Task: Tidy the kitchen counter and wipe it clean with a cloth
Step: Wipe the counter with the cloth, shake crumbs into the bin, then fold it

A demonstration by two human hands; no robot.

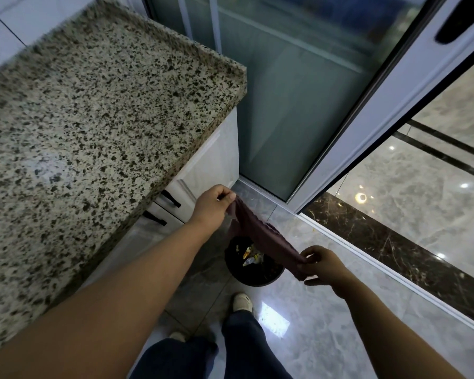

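- Cloth (263, 236): stretched between both grips over the bin (253, 266), long axis running from upper left to lower right.
- Left hand (212, 205) and right hand (322, 265): each pinches one end of the cloth.
- Tabletop (93, 119): lies to the left, nearer the left hand.

Bright indoor light, ceiling-lamp glare on floor (394, 192), blurred counter (80, 119), wide-angle bending

A home kitchen; speckled granite counter (93, 105), white drawers (203, 170), glossy tiled floor (326, 310).
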